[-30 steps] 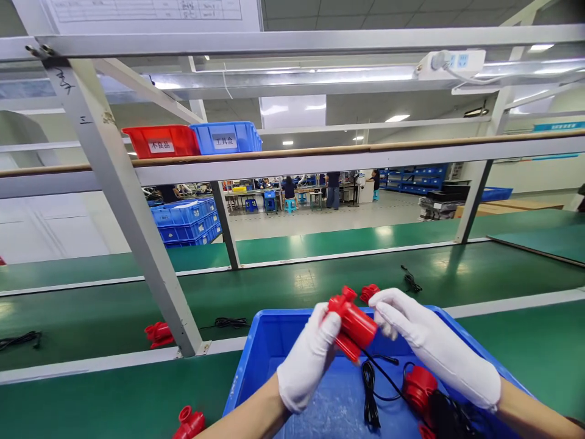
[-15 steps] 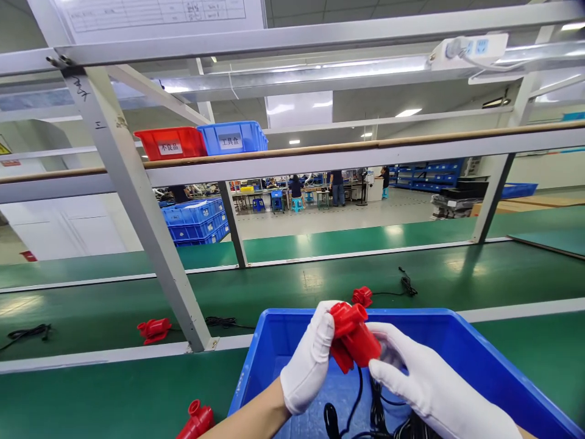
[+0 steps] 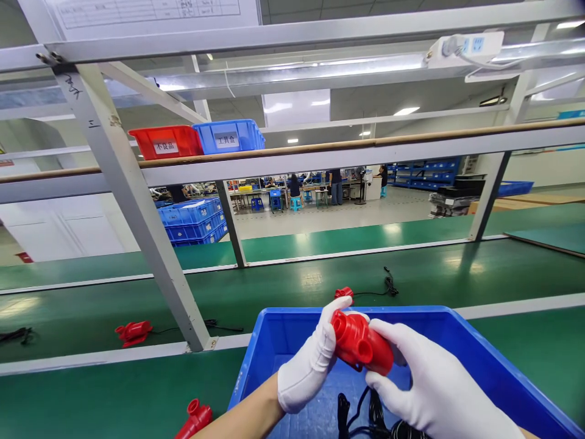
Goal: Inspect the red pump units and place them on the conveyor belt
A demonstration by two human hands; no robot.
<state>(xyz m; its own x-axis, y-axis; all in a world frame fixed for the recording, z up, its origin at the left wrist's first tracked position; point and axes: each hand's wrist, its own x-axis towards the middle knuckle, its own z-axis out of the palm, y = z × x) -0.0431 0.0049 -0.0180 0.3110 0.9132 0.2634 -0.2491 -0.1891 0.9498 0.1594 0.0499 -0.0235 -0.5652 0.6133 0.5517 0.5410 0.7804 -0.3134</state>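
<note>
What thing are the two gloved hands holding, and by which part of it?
A red part, held at its two ends: the left hand at the left end, the right hand around the right end.

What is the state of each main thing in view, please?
Red part: held above the blue bin
Left hand: gloved, holding red part
Right hand: gloved, holding red part
Blue bin: open on top
Black cables: bunched
Red box: upright
Blue box: upright
Socket strip: plug inserted

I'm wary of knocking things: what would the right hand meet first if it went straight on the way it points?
Most likely the red part held by the left hand. It lies directly ahead of the right hand; depth is unclear, so the two may be touching.
</note>
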